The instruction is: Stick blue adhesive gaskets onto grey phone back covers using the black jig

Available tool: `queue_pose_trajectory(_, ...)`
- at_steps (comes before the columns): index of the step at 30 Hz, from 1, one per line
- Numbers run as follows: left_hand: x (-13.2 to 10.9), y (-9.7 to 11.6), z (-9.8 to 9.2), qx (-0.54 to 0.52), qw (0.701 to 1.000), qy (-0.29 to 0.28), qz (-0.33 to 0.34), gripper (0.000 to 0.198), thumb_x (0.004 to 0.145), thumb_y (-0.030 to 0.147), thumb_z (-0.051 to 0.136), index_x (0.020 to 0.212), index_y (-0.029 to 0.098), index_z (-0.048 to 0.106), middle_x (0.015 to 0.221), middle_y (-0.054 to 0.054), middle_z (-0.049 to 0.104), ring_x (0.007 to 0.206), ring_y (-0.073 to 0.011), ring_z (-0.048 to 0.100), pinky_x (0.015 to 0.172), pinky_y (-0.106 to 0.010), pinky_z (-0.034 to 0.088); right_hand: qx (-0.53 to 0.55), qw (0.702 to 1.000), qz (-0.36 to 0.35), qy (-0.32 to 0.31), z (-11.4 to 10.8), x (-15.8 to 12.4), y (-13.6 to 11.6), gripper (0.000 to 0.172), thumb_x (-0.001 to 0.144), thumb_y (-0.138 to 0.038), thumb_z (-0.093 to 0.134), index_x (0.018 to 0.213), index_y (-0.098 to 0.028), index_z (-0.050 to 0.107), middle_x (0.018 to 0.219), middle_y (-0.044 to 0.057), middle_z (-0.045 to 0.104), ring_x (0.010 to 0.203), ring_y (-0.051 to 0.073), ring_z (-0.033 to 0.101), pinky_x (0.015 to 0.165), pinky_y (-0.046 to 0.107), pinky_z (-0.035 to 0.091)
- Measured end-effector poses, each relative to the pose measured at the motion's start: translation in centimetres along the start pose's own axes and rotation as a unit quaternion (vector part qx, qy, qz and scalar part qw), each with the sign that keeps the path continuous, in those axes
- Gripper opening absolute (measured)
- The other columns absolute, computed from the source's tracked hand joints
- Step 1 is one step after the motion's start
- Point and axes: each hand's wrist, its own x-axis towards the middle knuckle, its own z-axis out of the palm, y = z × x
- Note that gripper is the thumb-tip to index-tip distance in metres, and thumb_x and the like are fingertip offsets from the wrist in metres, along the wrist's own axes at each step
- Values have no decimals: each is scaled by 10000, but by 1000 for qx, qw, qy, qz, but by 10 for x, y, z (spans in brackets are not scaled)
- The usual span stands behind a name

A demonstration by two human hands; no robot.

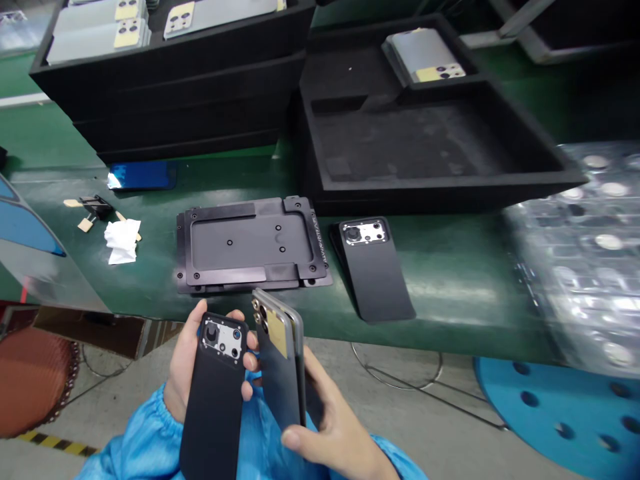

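Observation:
My left hand [183, 360] is closed around a black phone back cover [214, 407], its silvery camera plate facing up. Beside it, my right hand [336, 417] grips a pair of grey phone back covers [275, 377] on edge, slightly fanned apart. Yellow film covers part of the camera area on the front one. Above my hands, a dark metal fixture [250, 248] with a phone-shaped recess lies on the green bench [450, 280]. To its right rest stacked black phone back covers [377, 280]; how many is unclear.
Black foam trays [195, 93] with grey covers are stacked at the back left. Another black tray [425, 143] sits at the back right. Clear plastic trays [590, 267] lie at right. A blue shiny panel [143, 176], white tissue [123, 241] and binder clip [97, 205] are at left.

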Motion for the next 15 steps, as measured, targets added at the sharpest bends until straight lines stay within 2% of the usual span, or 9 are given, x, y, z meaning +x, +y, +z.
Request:
queue_pose_trajectory(4, 1, -2, 1, 2, 999, 33, 11, 395, 993, 488, 513, 999, 184, 766, 908, -106, 763, 769, -227, 759, 612, -321, 612, 3, 1000, 10, -3, 1, 0, -2, 769, 773, -536, 867, 1430, -355, 510, 1459, 118, 586, 1259, 338, 641, 1044, 525, 540)
queue_pose_trajectory(9, 1, -4, 0, -1, 999, 19, 36, 416, 977, 516, 531, 1065, 170, 746, 980, -113, 769, 845, -233, 758, 696, -336, 607, -5, 1000, 12, -2, 2, 0, -6, 753, 770, -562, 860, 1405, -343, 519, 1414, 125, 622, 1264, 346, 646, 1058, 545, 526)
queue_pose_trajectory(15, 0, -5, 1, 0, 999, 28, 38, 411, 961, 523, 565, 1055, 171, 754, 981, -109, 775, 843, -239, 759, 692, -346, 610, -6, 1000, 6, -1, 2, 2, -6, 758, 773, -562, 857, 1414, -337, 520, 1429, 130, 612, 1295, 354, 625, 1047, 547, 528)
